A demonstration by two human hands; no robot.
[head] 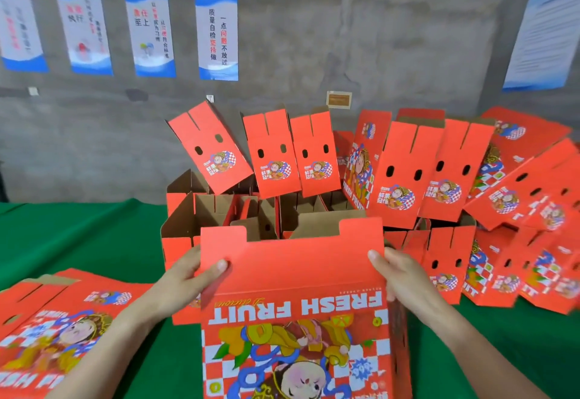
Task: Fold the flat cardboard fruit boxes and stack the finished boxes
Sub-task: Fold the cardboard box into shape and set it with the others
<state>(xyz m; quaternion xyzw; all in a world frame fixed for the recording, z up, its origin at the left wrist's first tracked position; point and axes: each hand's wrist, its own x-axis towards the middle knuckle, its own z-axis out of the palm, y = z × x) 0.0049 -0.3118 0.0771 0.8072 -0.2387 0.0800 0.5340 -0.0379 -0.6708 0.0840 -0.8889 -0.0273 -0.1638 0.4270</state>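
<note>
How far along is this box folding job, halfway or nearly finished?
Done: many folded boxes are piled loosely at the back of the green table, some upright, some leaning. In hand: the left hand and right hand grip the top flap of the held box, which looks partly formed. Remaining: flat boxes lie stacked at the near left; how many, I cannot tell.
</note>
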